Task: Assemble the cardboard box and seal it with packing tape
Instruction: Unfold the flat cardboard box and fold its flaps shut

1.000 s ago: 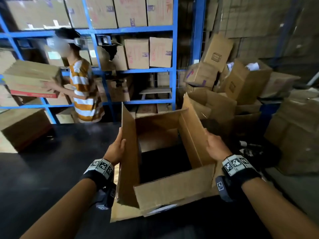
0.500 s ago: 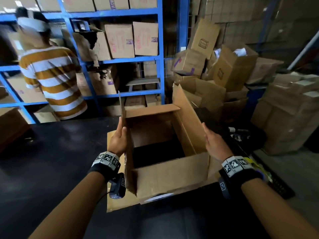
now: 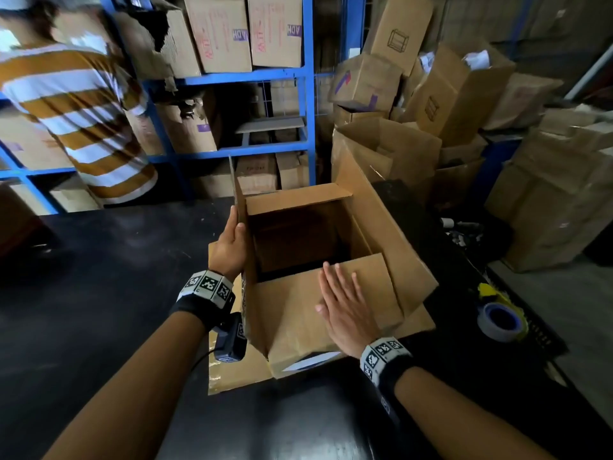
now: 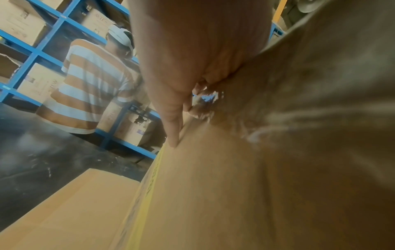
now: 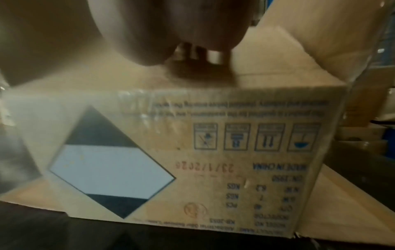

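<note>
An open brown cardboard box [image 3: 391, 227] stands on the black table [image 3: 99, 293]. My left hand [image 3: 232, 242] lies with straight fingers against the outside of the upright left flap; the left wrist view shows the fingers [image 4: 174, 128] flat along the cardboard [image 4: 235, 194]. My right hand [image 3: 345, 300] presses flat on the near flap, which is folded inward over the opening. The far flap also leans inward and the right flap stands out. In the right wrist view the palm [image 5: 160, 30] sits above the box's printed near side [image 5: 192, 169]. A tape roll [image 3: 501, 322] lies at the table's right edge.
A flat cardboard sheet [image 3: 232, 373] lies under the box. A person in a striped shirt [image 3: 76, 104] stands at the blue shelving [image 3: 310, 94] behind the table. Stacked and open cartons [image 3: 447, 94] crowd the right side.
My right hand left the outside of the right flap and now presses the near flap down inward. The far flap has folded in. My left hand stays on the left flap.
</note>
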